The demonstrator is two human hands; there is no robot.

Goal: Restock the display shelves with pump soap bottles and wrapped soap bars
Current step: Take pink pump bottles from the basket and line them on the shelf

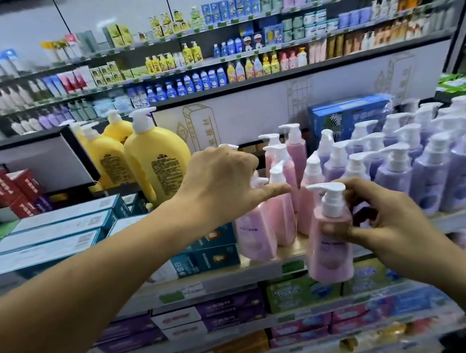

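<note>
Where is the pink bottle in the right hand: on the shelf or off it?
Off it. The right hand holds the pink bottle before the shelf edge, base below shelf level.

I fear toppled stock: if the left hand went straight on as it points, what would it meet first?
Probably the standing pink pump bottles just beyond the left hand; depth is unclear, it may already touch one.

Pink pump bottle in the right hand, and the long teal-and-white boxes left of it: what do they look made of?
Pink pump bottle: probably opaque plastic, with a satin body and a smooth white pump head. Long teal-and-white boxes: apparently printed cardboard, judging by the crisp flat edges and a barcode panel.
</note>
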